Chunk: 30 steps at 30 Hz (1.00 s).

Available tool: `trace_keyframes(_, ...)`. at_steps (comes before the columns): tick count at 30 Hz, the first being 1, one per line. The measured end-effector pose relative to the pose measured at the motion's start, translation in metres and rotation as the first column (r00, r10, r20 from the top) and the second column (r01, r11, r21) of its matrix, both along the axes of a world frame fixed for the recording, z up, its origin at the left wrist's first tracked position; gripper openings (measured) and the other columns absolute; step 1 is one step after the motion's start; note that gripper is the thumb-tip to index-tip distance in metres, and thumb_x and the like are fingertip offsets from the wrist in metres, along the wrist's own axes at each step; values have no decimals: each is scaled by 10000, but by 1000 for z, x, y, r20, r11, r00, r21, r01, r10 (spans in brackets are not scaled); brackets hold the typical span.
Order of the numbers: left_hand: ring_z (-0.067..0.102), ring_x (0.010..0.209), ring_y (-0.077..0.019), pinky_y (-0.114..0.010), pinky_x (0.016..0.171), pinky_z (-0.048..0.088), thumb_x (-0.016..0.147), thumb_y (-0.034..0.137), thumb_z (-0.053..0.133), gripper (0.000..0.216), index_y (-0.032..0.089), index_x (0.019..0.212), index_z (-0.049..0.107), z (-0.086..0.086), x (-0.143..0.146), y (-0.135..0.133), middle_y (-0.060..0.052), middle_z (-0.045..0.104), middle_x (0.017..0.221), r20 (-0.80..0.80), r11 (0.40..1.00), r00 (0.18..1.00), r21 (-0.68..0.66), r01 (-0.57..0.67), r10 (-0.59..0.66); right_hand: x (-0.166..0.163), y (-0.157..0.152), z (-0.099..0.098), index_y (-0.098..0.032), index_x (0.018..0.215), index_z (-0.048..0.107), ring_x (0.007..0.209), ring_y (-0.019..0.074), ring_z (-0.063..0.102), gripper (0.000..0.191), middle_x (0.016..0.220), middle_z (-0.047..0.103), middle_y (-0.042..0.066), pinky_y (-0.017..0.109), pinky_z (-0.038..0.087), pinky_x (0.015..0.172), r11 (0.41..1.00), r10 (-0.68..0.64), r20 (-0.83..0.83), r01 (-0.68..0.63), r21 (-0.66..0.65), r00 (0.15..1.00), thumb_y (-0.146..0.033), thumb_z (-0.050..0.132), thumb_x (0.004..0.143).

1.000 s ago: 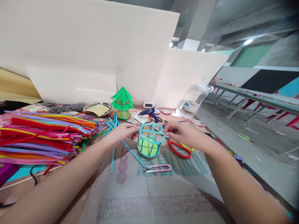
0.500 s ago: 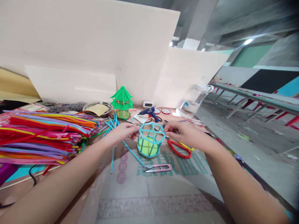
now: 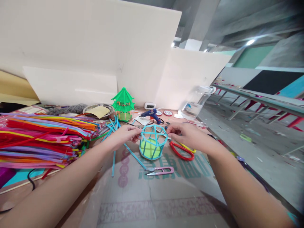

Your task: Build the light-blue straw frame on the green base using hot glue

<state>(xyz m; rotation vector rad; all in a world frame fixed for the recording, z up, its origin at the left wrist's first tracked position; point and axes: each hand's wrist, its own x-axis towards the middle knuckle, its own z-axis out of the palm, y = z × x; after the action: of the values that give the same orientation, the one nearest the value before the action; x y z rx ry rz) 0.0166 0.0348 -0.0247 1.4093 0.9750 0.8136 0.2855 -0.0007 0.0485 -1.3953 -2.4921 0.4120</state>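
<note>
A small blue pipe-cleaner cage (image 3: 152, 141) with a light green floor stands on a printed cardboard sheet (image 3: 152, 196). My left hand (image 3: 124, 135) pinches the cage's upper left rim with closed fingers. My right hand (image 3: 184, 134) pinches its upper right rim the same way. Both forearms reach in from the bottom corners. Loose blue pipe cleaners (image 3: 114, 126) lie just behind my left hand.
A big stack of coloured pipe cleaners (image 3: 45, 139) fills the left. Pink thread snips (image 3: 161, 171) lie in front of the cage, red-handled scissors (image 3: 181, 152) to its right. Behind stand a green model pagoda (image 3: 123, 104), a blue glue gun (image 3: 152, 114), a metal dish (image 3: 98, 109) and a clear jar (image 3: 196, 103).
</note>
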Motion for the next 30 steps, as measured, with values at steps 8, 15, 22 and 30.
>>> trace_keyframes(8, 557, 612, -113, -273, 645, 456, 711, 534, 728, 405, 135, 765, 688, 0, 0, -1, -25, 655, 698, 4, 1000, 1000, 3, -4, 4, -1, 0, 0, -218, 855, 623, 687, 156, 570, 134, 788, 668, 4, 276, 395, 615, 1000, -8, -6, 8, 11, 1000, -267, 504, 891)
trace_keyframes(15, 559, 610, -112, -277, 653, 455, 703, 534, 730, 406, 134, 757, 687, 0, 0, -1, -25, 656, 699, -2, 1000, 1000, 9, -4, 4, 3, 4, -3, -218, 858, 603, 796, 175, 599, 88, 859, 677, 17, 288, 416, 689, 999, 31, -12, -31, 37, 999, -224, 520, 886)
trace_keyframes(22, 552, 604, -100, -262, 644, 445, 753, 524, 699, 387, 138, 734, 678, -4, -1, 2, -23, 658, 709, -5, 1000, 1000, -2, 11, -11, 1, 0, -2, -218, 877, 600, 714, 154, 584, 116, 795, 659, -3, 271, 395, 630, 999, 44, -6, -44, 1, 999, -244, 492, 911)
trace_keyframes(30, 552, 602, -98, -258, 639, 451, 749, 520, 708, 387, 135, 731, 677, -4, -1, 3, -25, 660, 708, 4, 1000, 1000, -4, 13, -13, 1, 0, -2, -219, 872, 600, 695, 146, 581, 121, 782, 656, -7, 263, 388, 618, 999, 47, -4, -47, 3, 999, -228, 487, 914)
